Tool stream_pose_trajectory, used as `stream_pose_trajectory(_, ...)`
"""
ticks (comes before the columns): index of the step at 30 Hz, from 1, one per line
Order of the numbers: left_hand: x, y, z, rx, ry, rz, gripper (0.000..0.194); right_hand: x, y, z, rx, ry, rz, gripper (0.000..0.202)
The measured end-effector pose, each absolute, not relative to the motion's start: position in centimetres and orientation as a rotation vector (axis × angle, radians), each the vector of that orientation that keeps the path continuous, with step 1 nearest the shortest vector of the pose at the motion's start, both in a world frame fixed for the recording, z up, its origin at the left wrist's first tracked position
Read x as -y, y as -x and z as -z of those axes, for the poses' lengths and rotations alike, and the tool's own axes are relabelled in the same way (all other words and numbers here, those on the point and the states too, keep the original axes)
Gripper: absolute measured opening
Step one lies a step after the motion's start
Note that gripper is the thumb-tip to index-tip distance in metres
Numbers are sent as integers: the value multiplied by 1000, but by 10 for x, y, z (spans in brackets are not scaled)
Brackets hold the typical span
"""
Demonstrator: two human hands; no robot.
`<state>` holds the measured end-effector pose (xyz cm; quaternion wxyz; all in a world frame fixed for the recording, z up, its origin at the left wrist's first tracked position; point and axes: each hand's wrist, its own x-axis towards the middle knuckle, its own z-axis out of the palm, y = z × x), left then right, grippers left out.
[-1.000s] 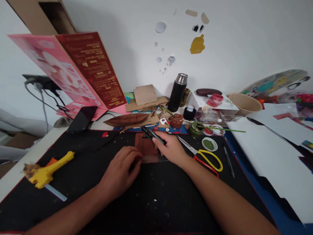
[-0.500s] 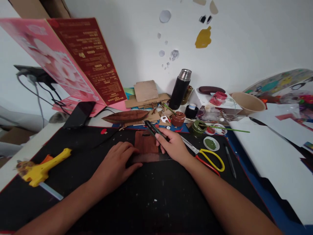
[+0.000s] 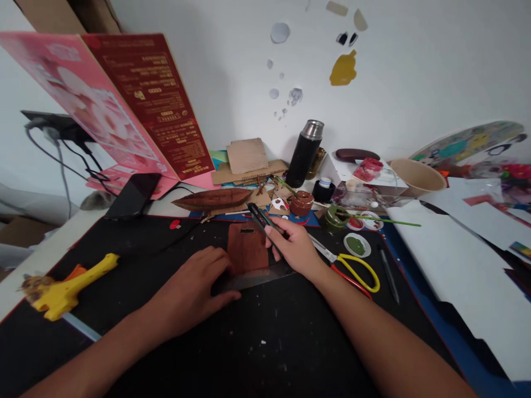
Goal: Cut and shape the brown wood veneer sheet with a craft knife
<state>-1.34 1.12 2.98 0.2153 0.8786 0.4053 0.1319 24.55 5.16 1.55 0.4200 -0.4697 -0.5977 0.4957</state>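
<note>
A brown card-like piece [image 3: 248,249] with a small slot near its top lies flat on the black mat [image 3: 265,320]. Along its lower edge runs a clear strip, perhaps a ruler [image 3: 259,278], slanting up to the right. My left hand [image 3: 199,290] rests at the left end of both, fingers bent and thumb stretched apart; its fingertips are partly hidden. In my right hand [image 3: 292,243] is a dark utility knife [image 3: 258,215], pointing up and left above the brown piece's right side. Its blade is hard to make out.
Scissors [image 3: 352,271] with yellow and red handles lie beside my right wrist. A yellow glue gun [image 3: 74,290] is at left. Behind stand a brown leaf-shaped boat [image 3: 211,199], paint jars [image 3: 334,219] and a black thermos [image 3: 305,155]. A pen [image 3: 389,275] lies at right.
The clear strip has slid a little toward me and tilted, baring more of the brown piece. My left thumb has shifted down and away from the fingers. The knife stays in my right hand.
</note>
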Motion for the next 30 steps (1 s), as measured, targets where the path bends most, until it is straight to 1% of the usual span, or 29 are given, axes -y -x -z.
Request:
stream_pose_trajectory(4, -13, 14, -34, -1070, -2448, -335, 41, -51, -246, -15, 1508, 1161, -1240, 44)
stream_pose_trajectory(6, -17, 16, -34, -1056, -2412, -396, 45, -51, -246, -14, 1511, 1161, -1234, 42)
stream_pose_trajectory(10, -27, 20, -28, -1235, -2295, -662, 35, -52, -246, -12, 1509, 1167, -1237, 41)
stream_pose_trajectory(13, -33, 23, -25, -1340, -2300, -740, 31, -52, -246, -12, 1506, 1158, -1246, 40)
stream_pose_trajectory(17, -39, 22, -30, -1374, -2403, -712, 34, -52, -247, -12, 1494, 1150, -1258, 41)
stream_pose_trajectory(21, -51, 15, -35, -1400, -2541, -561, 49, -51, -248, -11, 1516, 1132, -1249, 42)
stream_pose_trajectory(22, -55, 12, -35, -1391, -2557, -521, 50, -51, -248, -10, 1528, 1132, -1243, 42)
stream_pose_trajectory(24, -64, 6, -33, -1374, -2554, -476, 48, -50, -248, -10, 1542, 1137, -1235, 39)
stream_pose_trajectory(28, -82, -1, -25, -1431, -2432, -477, 34, -51, -250, -9, 1538, 1136, -1236, 36)
stream_pose_trajectory(30, -90, -2, -21, -1454, -2412, -485, 33, -52, -251, -7, 1542, 1133, -1236, 36)
